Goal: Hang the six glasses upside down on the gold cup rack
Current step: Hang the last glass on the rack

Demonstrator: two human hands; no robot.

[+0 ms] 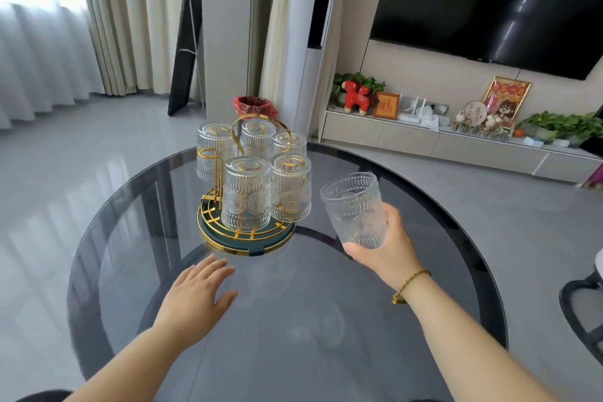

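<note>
The gold cup rack with a dark green round base stands on the glass table, left of centre. Several ribbed clear glasses hang upside down on its prongs, the nearest one at the front. One gold prong on the left side is bare. My right hand holds another ribbed glass upright, mouth up, in the air to the right of the rack. My left hand hovers flat with fingers spread just in front of the rack's base, holding nothing.
The round smoked-glass table fills the foreground. Behind the rack stands a red-lined bin. A low TV cabinet with ornaments and plants runs along the right wall. A dark chair sits at the right edge.
</note>
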